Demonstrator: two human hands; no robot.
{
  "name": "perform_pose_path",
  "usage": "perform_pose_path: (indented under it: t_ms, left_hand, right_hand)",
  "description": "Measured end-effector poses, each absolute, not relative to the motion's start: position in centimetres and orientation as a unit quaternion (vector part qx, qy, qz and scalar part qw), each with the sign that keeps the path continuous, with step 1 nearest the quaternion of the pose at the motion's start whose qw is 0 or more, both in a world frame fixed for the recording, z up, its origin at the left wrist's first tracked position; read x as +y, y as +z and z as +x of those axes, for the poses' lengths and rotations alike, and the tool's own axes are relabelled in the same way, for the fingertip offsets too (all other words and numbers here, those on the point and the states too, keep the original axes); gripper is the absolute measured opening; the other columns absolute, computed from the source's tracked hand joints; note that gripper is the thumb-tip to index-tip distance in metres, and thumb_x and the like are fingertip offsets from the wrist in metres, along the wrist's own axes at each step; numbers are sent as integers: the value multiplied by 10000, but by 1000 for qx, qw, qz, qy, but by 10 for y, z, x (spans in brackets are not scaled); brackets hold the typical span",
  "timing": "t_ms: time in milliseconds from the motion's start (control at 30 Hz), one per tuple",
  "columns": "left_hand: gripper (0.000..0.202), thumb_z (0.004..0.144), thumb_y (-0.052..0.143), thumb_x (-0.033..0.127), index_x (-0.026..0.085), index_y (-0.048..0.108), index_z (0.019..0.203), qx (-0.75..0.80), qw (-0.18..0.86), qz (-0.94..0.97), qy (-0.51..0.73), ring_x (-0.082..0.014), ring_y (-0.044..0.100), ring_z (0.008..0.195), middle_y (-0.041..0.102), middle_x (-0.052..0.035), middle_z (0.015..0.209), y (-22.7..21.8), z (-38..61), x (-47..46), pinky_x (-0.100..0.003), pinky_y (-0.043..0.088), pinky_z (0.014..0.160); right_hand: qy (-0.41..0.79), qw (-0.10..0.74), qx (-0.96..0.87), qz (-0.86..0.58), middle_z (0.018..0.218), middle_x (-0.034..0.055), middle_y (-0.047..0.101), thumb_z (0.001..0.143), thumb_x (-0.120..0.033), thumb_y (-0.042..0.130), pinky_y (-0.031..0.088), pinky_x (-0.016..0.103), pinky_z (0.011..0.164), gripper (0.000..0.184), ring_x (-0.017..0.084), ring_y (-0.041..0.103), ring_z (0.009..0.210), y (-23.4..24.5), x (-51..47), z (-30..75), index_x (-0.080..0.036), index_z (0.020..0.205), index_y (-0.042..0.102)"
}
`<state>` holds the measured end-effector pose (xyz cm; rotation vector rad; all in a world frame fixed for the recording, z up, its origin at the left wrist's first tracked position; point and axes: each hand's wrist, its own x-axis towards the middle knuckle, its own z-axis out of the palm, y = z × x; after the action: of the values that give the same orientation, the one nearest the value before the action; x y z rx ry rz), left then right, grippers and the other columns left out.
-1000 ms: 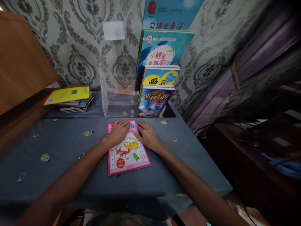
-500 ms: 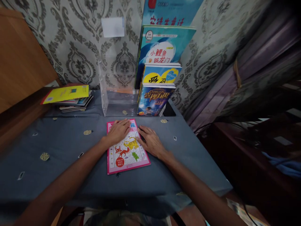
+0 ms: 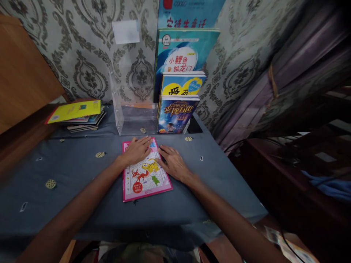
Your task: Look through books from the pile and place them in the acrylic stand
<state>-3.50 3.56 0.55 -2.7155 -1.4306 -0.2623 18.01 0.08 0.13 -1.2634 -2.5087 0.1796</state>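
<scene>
A pink-bordered children's book (image 3: 145,182) lies flat on the dark tablecloth, its cover showing a red fox and a yellow tiger. Across its upper left part rests my left hand (image 3: 137,149), fingers stretched out and covering some of the title. My right hand (image 3: 173,162) is laid along the book's right edge, fingers extended, with the thumb over the cover. Just beyond the book stands a clear acrylic rack (image 3: 134,124). Its right side holds several upright books, with a dark blue book (image 3: 175,115) in front.
At the back left lies a stack of books topped by a yellow book (image 3: 75,110). A dark flat object (image 3: 194,125) sits right of the rack. Patterned wallpaper (image 3: 90,73) stands behind, and a purple curtain (image 3: 246,106) hangs at the right. The table's right edge (image 3: 233,162) slopes toward the front.
The camera view has shifted slightly, so everything sits a little further left. Both hands stay on the book in nearly the same pose.
</scene>
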Motion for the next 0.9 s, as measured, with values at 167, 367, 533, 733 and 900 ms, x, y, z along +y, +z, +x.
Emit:
perform_pose_path:
  t_ms: [167,367,533,733,900]
  left_hand:
    - [417,995,400,289,171,543,1369,-457,21,-882,-113,-245,517,1317,555,-123,1447,7,-34,35,-419,374,1011]
    - [480,959,418,236,145,488,1425,-458,-1,-886,-79,-251,476,1363,491,-123,1505,13,-29,42,-428,387,1021]
    - [496,947,434,222,158,485,1436,-464,-7,-883,-70,-244,447,1392,467,-119,1523,13,-24,47,-430,375,1058]
    - [423,940,455,169,181,582,1344,-431,-16,-893,-123,-225,516,1328,573,-100,1434,7,-24,46,-429,397,1051]
    - [409,940,448,145,189,610,1313,-418,-29,-897,-140,-228,544,1298,609,-97,1393,4,-25,45,-470,404,1055]
  right_hand:
    - [59,161,-877,-448,1421,181,554,988,-365,480,414,498,1077,434,305,485,1325,2,0,180,-126,1335,585]
    - [67,160,-878,-446,1422,176,554,986,-348,484,417,497,1075,419,306,487,1328,3,0,181,-135,1331,589]
    - [71,170,-877,-444,1409,184,561,979,-362,505,407,505,1083,425,311,496,1315,4,0,180,-129,1324,595]
    - [76,166,-876,-446,1413,185,556,984,-361,487,411,508,1075,420,313,488,1322,5,0,181,-135,1321,595]
    - [81,169,-875,-446,1407,183,562,978,-363,499,420,510,1065,418,312,500,1309,7,0,181,-138,1316,598]
